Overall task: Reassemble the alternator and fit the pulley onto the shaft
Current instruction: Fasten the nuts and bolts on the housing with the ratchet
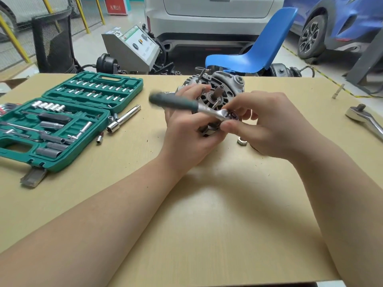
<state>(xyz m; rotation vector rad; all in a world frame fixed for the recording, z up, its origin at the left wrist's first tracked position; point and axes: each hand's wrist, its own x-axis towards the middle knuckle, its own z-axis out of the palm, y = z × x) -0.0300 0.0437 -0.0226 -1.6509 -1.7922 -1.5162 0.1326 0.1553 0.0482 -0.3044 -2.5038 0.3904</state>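
Alternator (215, 90) sits on the worktop (207, 204) at upper centre of the frame, bare shaft (218, 92) tilted toward me, so I judge the pulley is not yet fitted. My left hand (186, 125) braces the housing with fingers curled round it, while my right hand (259, 123) pinches the head of the green-handled ratchet (186, 104) at a lower bolt, probably to steady it. The casing is grey ribbed metal with dark vent slots; a loose nut (242, 141) lies just below it.

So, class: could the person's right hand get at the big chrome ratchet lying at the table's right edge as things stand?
Probably yes, but not at once. The large ratchet lies in the open with bare table between. The right hand, though, is busy: its fingers pinch the head of the green-handled ratchet.
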